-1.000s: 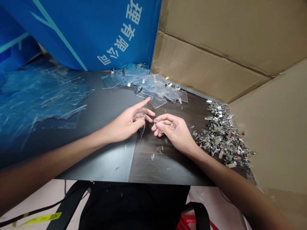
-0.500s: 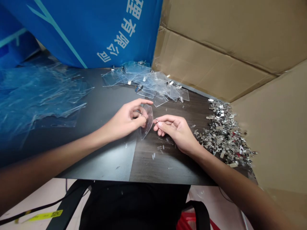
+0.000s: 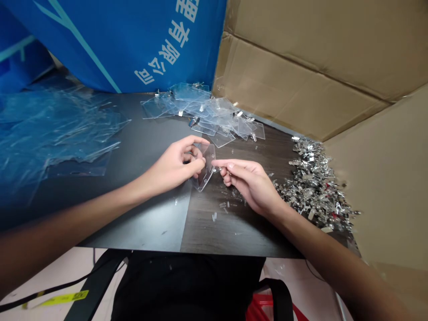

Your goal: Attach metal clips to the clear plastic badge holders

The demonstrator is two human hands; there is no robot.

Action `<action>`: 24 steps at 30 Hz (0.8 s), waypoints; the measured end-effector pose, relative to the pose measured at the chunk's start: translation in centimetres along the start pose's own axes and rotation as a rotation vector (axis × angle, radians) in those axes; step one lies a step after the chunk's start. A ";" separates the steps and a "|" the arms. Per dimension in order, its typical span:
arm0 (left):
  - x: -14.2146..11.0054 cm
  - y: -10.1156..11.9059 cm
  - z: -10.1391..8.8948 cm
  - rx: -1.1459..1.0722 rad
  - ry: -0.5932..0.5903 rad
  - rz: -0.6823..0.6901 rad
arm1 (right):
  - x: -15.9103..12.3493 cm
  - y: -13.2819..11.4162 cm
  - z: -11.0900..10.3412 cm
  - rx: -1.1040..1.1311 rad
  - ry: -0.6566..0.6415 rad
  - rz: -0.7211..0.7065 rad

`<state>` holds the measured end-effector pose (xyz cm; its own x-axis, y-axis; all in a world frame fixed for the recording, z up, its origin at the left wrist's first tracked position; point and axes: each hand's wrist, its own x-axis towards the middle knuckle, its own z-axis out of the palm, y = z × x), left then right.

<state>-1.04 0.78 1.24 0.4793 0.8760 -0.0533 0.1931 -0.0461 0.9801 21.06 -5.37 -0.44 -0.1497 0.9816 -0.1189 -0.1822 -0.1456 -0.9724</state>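
Observation:
Above the middle of the table, my left hand is closed on a clear plastic badge holder, which bends in its grip. Small holes run along the holder's right edge. My right hand pinches a small metal badge clip, mostly covered by the fingers. Its index fingertip points at the holder's edge and seems to touch it near the slot. Whether the clip's strap passes through the slot I cannot tell.
A heap of metal clips lies at the right. Clear holders with clips are piled at the back. More clear plastic sleeves cover the left side. Tiny plastic bits lie scattered near the hands. A cardboard sheet stands behind.
My right index finger has stretched out to the holder's edge. The holder has turned, showing more of its face. My left hand has barely moved.

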 end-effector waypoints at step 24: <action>0.1 -0.2 -0.1 -0.002 0.012 0.022 | 0.0 0.6 -0.1 -0.051 -0.006 -0.157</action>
<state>-1.06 0.94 1.03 0.4729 0.8806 -0.0292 0.1812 -0.0648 0.9813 21.09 -5.47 -1.04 -0.1293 0.9909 0.0363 -0.1544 0.0161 -0.9879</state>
